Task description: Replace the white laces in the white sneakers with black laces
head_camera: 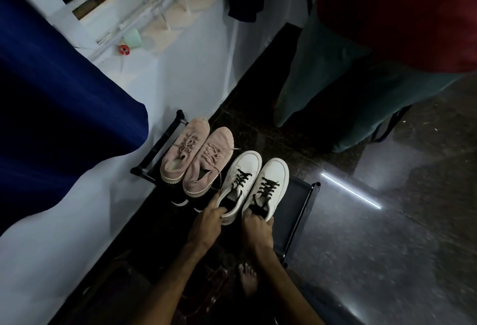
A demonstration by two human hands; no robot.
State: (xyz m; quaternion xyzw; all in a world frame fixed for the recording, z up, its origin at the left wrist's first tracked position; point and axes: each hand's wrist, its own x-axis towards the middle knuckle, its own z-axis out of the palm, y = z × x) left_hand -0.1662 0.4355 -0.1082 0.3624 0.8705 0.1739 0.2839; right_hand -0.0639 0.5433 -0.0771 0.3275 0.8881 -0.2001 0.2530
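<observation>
- Bottom centre of the frame: your bare foot (247, 278) stands on the dark floor (387, 247), between your two forearms.
- Your left hand (207, 222) is clenched on the heel of the left white sneaker (241, 169). The fingers curl over the heel rim.
- Your right hand (257, 226) grasps the heel of the right white sneaker (275, 172). The fingertips hook into the shoe opening.
- Both white sneakers sit side by side at the centre of the frame, on top of a black shoe rack (305, 206), toes pointing toward the upper right.
- Black laces (268, 187) are threaded through the eyelets of both white sneakers. The ends are not clearly visible.
- Lower tier of the rack, left of your left hand: something dark with white stripes (180, 203). It is too dim to identify.
- A pair of pink sneakers (196, 154) sits just beside the left white sneaker on the same rack, upper left of it. One loose pink lace trails toward the white pair.
- Right of the rack: a bright light streak (351, 190) shows on the floor.
- Left of the frame: a blue cloth (51, 118) hangs against the pale wall (180, 79).
- Upper right: a teal garment (322, 79) and a red garment (400, 15) hang down.
- Upper left, farthest: a ledge carries a pale green cup (133, 38) and a small red object (124, 49).
</observation>
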